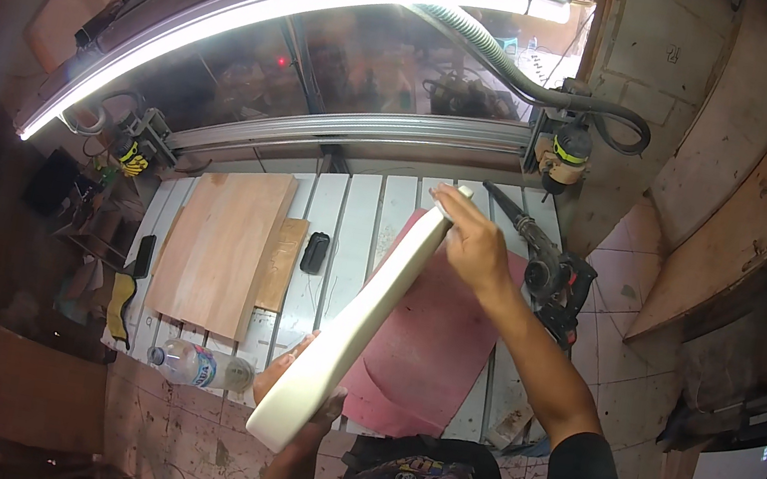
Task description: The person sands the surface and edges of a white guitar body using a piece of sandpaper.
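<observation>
A long, smooth, cream-white piece (350,328), thicker at its lower end, is tilted diagonally above a pink sheet (428,338) on the slatted white bed. My right hand (472,244) grips its upper end, fingers over the top. My left hand (278,372) holds the lower end from behind and is partly hidden by it. A clear plastic bottle (190,365) lies on its side just left of my left hand.
Wooden boards (216,242) and a black device (313,251) lie on the bed (366,191). A black power tool (550,278) is at right. Along the back run a metal gantry (351,133) with tool heads (564,158) and a long lit tube (291,1).
</observation>
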`<state>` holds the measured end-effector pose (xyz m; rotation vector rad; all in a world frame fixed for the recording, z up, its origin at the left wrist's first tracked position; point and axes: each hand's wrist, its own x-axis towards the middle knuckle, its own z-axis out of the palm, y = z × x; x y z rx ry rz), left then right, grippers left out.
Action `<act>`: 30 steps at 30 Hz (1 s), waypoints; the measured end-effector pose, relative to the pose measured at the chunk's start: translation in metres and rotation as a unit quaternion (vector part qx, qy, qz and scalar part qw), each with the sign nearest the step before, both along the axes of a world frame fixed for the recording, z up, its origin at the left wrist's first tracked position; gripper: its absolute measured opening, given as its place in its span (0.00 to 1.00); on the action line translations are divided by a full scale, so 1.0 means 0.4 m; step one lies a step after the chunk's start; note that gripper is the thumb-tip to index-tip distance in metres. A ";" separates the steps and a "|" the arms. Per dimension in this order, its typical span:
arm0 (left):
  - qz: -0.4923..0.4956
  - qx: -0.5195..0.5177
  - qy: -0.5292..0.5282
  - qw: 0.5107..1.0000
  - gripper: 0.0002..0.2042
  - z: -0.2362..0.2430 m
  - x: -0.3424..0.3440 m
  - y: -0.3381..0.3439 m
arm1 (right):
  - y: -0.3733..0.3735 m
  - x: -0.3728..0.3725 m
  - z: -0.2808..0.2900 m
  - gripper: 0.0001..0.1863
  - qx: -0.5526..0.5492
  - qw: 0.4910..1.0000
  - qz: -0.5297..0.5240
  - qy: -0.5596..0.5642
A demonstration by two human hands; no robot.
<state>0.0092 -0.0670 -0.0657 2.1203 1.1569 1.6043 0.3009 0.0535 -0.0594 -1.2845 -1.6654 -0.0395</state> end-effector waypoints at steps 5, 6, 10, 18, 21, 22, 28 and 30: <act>0.031 0.012 0.028 0.999 0.41 0.028 -0.002 -0.016 | -0.182 -0.190 0.060 0.37 -0.104 0.958 0.251 0.088; 0.036 0.021 0.041 0.998 0.41 0.035 0.001 -0.021 | -0.220 -0.211 0.097 0.40 -0.131 0.928 0.308 0.164; 0.018 0.074 0.109 0.991 0.42 0.037 0.005 -0.020 | -0.266 -0.205 0.103 0.43 -0.124 0.850 0.452 0.240; 0.037 0.062 0.098 0.993 0.43 0.023 -0.001 -0.001 | -0.238 -0.180 0.106 0.38 -0.139 0.928 0.307 0.161; 0.007 0.067 0.096 0.993 0.43 0.010 -0.016 -0.018 | -0.189 -0.129 0.061 0.38 -0.134 0.918 0.337 0.157; -0.001 0.065 0.093 0.994 0.43 0.009 -0.015 -0.026 | -0.159 -0.090 0.049 0.39 -0.137 0.948 0.269 0.103; -0.018 0.050 0.082 0.995 0.44 -0.001 -0.011 -0.023 | -0.195 -0.144 0.068 0.39 -0.120 0.953 0.252 0.114; -0.021 0.050 0.083 0.995 0.44 0.001 -0.014 -0.030 | -0.178 -0.126 0.051 0.36 -0.115 0.943 0.300 0.088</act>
